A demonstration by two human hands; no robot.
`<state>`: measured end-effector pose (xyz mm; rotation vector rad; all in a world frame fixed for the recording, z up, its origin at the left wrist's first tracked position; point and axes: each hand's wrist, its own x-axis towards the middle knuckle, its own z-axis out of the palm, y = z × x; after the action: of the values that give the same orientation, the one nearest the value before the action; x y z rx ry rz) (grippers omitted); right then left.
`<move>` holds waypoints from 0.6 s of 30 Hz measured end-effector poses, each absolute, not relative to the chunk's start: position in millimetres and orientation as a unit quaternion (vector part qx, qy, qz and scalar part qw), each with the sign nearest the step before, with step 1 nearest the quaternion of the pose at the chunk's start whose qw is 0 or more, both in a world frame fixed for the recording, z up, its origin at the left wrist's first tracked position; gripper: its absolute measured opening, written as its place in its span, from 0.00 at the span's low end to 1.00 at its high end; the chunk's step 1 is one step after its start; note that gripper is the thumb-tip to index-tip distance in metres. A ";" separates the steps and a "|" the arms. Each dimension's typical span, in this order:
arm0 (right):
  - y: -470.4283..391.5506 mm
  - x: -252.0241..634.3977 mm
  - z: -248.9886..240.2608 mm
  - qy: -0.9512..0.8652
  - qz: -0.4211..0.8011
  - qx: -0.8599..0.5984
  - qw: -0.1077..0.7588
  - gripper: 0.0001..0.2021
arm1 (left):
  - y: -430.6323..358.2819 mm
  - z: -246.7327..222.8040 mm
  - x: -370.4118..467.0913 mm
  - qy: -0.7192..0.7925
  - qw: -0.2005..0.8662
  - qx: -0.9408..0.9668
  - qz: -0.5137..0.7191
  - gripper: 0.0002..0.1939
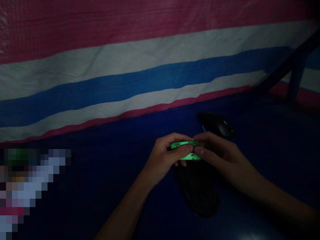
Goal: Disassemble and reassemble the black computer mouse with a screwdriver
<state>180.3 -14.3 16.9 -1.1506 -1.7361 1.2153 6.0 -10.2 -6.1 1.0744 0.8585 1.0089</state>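
Both my hands meet over a small green circuit board (pixel 186 158), which catches the light in a dark scene. My left hand (pixel 163 153) grips its left side, thumb across the front and fingers behind. Closed on the right side is my right hand (pixel 221 151), with its thumb tip pressed close to the left thumb. Parts of the board are hidden by the fingers. Just below the hands lies a long, rounded black piece (pixel 200 193), too dark to make out in detail. A black computer mouse or its shell (pixel 217 124) rests beyond my right hand.
Everything lies on a dark blue surface (pixel 100 186). A striped pink, white and blue woven sheet (pixel 140 80) hangs behind it. At the right stands a dark frame (pixel 287 66). Some pixelated area (pixel 32 186) covers the lower left.
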 end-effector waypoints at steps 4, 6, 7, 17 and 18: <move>-14.5 178.1 17.5 -0.639 0.514 -0.437 0.368 0.10 | -10.4 -6.1 6.2 0.377 0.661 0.475 0.443 0.13; -15.0 178.0 17.2 -0.629 0.534 -0.427 0.370 0.10 | -10.6 -6.5 6.2 0.373 0.664 0.473 0.443 0.13; -15.2 178.3 16.7 -0.628 0.537 -0.425 0.371 0.10 | -10.6 -6.9 6.2 0.371 0.665 0.471 0.444 0.13; -16.3 178.9 13.2 -0.614 0.565 -0.409 0.370 0.10 | -8.8 -5.8 6.2 0.369 0.675 0.449 0.454 0.11; -16.7 178.8 14.1 -0.614 0.570 -0.401 0.369 0.09 | -8.8 -5.2 6.0 0.368 0.679 0.444 0.454 0.11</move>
<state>178.8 -16.7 14.1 -1.0304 -1.5766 1.4635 6.0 -8.8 -5.2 0.9975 0.8263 1.0193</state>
